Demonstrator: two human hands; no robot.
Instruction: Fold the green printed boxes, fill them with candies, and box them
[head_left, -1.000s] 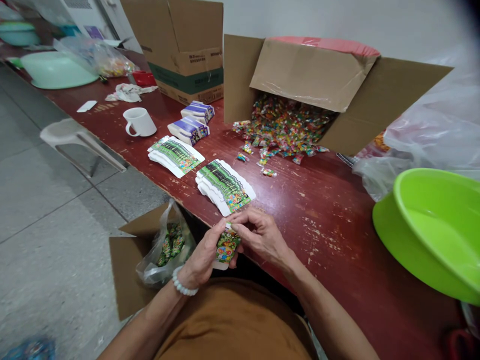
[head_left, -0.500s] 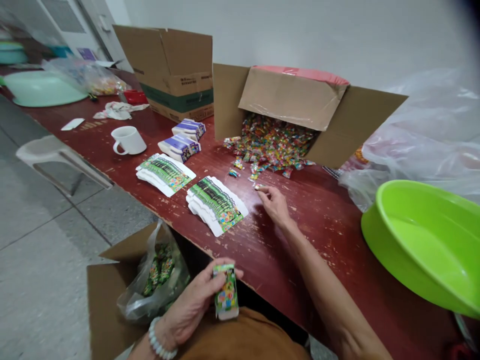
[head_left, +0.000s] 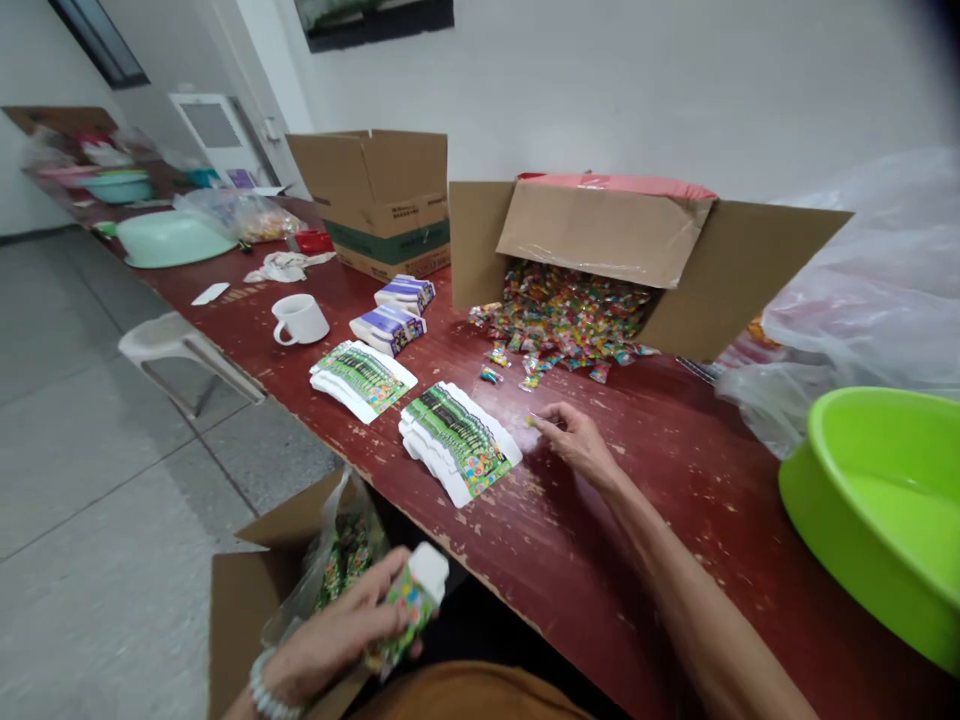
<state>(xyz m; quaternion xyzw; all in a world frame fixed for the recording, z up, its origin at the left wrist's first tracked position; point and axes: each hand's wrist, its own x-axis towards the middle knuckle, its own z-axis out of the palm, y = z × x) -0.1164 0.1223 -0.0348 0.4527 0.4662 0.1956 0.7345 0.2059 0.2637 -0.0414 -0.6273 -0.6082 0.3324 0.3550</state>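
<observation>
My left hand [head_left: 352, 625] is closed around a small green printed candy box [head_left: 411, 600], tilted, with a white end flap facing up and away from me. Over the table my right hand [head_left: 574, 440] pinches a small wrapped candy [head_left: 531, 420] between thumb and fingertips. Just left of that hand lies a fanned stack of flat green cartons [head_left: 459, 440], with a second green stack [head_left: 361, 378] beyond it. Farther back, wrapped candies [head_left: 574, 310] spill from a cardboard box [head_left: 600, 235] lying on its side.
A white mug [head_left: 301, 320] and purple-white cartons [head_left: 390, 328] stand behind the stacks. At right is a lime-green basin [head_left: 847, 520] beside clear plastic bags [head_left: 847, 300]. Below the table edge, an open carton [head_left: 240, 620] holds a bag of green packs. A stool [head_left: 169, 345] stands left.
My left hand has moved left and turned the candy box, so its white flap now points upward. My right hand has drawn back from the spilled candies, still pinching one. The view has shifted.
</observation>
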